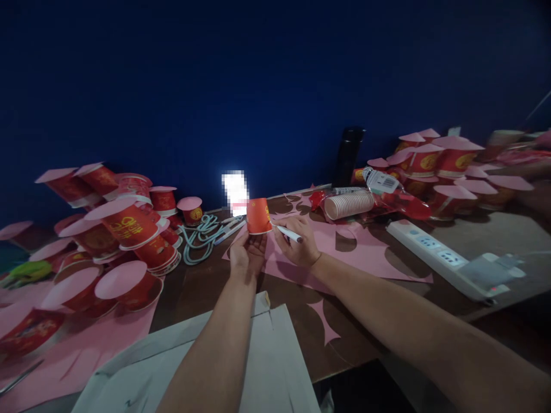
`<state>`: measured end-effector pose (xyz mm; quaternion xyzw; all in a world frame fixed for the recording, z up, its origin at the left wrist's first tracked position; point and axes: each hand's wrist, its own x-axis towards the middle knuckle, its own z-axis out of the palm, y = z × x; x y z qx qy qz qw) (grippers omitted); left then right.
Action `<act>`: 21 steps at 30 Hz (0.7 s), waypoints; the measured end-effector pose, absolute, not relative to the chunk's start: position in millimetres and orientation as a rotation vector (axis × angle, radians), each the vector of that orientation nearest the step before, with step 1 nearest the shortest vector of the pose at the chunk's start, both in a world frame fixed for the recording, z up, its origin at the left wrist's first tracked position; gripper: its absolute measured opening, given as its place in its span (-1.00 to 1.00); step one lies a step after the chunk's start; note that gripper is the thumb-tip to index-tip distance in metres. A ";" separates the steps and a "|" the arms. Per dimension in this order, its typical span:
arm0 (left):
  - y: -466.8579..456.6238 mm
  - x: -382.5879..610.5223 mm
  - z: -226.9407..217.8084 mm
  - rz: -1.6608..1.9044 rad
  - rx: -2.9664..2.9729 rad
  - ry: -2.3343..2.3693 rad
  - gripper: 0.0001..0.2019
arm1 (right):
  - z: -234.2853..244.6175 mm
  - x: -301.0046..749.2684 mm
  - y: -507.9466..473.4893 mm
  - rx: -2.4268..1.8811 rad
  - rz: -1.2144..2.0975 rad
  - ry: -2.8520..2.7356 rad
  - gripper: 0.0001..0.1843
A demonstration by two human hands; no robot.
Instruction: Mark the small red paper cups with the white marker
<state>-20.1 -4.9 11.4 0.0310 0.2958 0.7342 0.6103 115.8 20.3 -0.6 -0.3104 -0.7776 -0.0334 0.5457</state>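
Note:
My left hand [246, 252] is closed on a small red paper cup [258, 215], held upside down above the table. My right hand [297, 241] grips a white pen [287, 233] whose tip touches the cup's right side. Under both hands lies a pink paper sheet [365, 252] with round holes cut out of it.
Red cups capped with pink paper discs are heaped at the left [129, 229] and the back right [447, 160]. A sleeve of stacked cups [349, 205], pale scissors [202, 238], a white power strip [434, 252], a dark bottle [349, 152] and white paper [267, 355] near the front edge.

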 end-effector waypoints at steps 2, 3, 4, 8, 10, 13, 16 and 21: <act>-4.4 -20.4 10.7 1.694 0.069 0.680 -0.89 | -1.0 116.0 20.9 -0.735 -0.081 -1.845 -0.86; -4.1 -20.6 10.3 1.692 0.068 0.677 -0.89 | -1.0 116.1 21.1 -0.732 -0.081 -1.846 -0.86; -3.9 -20.7 10.0 1.691 0.069 0.672 -0.89 | -0.9 116.2 21.1 -0.729 -0.082 -1.844 -0.86; -3.9 -20.9 10.6 1.689 0.062 0.661 -0.89 | 1.6 116.7 19.0 -0.714 -0.063 -1.831 -0.86; -4.2 -21.3 11.5 1.690 0.061 0.656 -0.89 | 3.1 116.6 17.3 -0.716 -0.015 -1.804 -0.85; -3.4 -22.8 11.8 1.715 0.051 0.657 -0.88 | 4.1 115.4 17.4 -0.751 0.227 -1.698 -0.80; -1.8 -25.0 10.8 1.749 -0.002 0.683 -0.87 | 3.8 113.0 23.3 -0.852 0.677 -1.468 -0.74; -2.8 -26.6 12.0 1.731 0.011 0.685 -0.86 | 6.6 107.0 34.3 -1.059 1.310 -1.051 -0.84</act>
